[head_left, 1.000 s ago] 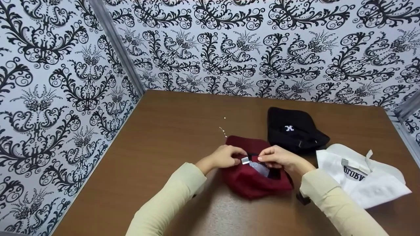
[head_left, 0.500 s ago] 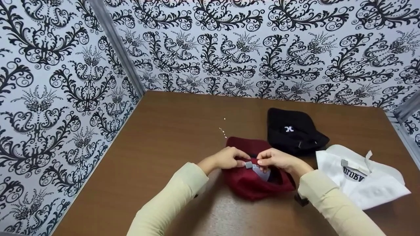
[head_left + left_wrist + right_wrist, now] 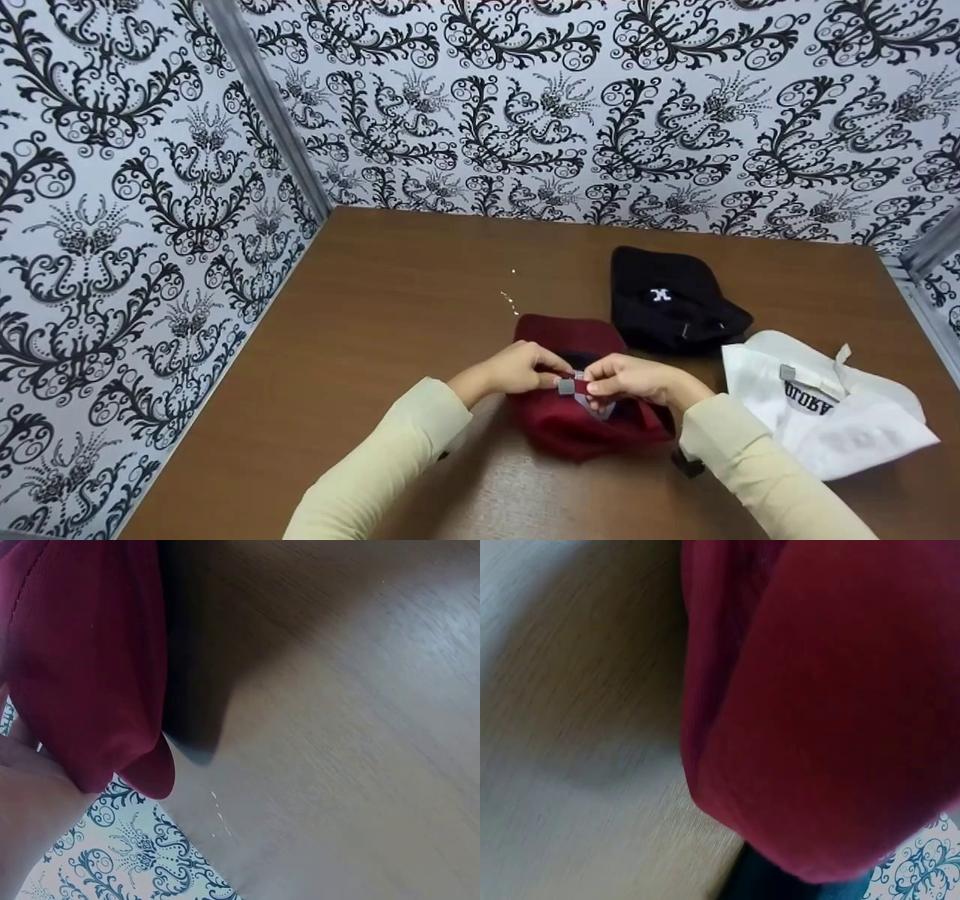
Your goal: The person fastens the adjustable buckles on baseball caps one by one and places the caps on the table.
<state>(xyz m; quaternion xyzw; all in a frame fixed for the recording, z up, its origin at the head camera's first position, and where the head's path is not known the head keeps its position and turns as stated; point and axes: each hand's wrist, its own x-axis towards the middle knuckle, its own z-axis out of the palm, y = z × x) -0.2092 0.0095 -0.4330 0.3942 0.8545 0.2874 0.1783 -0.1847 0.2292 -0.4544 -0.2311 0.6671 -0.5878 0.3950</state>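
Red strap (image 3: pixel 580 386) is pinched between the right hand's (image 3: pixel 630 377) thumb and fingers, and the left hand (image 3: pixel 519 367) pinches the maroon cap's (image 3: pixel 566 426) edge right by that grey buckle (image 3: pixel 566 387). Cap's on the brown table (image 3: pixel 375 300), brim toward the patterned wall (image 3: pixel 525 112). Black cap (image 3: pixel 664 300) sits just beyond it, white cap (image 3: pixel 847 435) off to the right.
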